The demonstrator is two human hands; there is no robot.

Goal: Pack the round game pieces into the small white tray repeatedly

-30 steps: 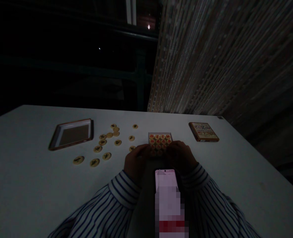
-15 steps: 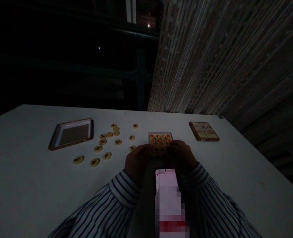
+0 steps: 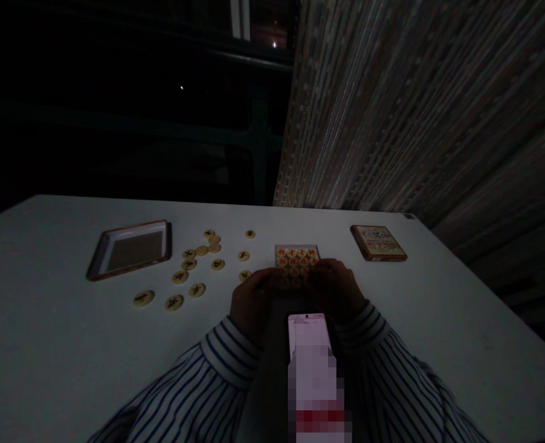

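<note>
On a white table (image 3: 69,351), a small box (image 3: 296,247) of red-marked discs (image 3: 293,261), rows crosswise, lies between the left hand (image 3: 255,301) and right hand (image 3: 339,290), both equally close (too dark to tell whether either grips).

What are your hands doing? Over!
Left hand and right hand at open box, grip unclear. Red-marked pieces in rows inside. Phone between sleeves.

- Xiangqi pieces (image 3: 300,253), centre and left of the frame: smooth, wood-like, low sheen.
- Striped sleeves (image 3: 184,384), bottom: matt woven cloth, softly creased.
- Phone (image 3: 309,333), bottom centre: smooth, glass-like screen.
- Tabletop (image 3: 415,344): smooth, mostly matt.
- String curtain (image 3: 341,111), upper right: rough, thready, with glinting flecks.
- Printed box (image 3: 379,242), right: paper-like face.
</note>
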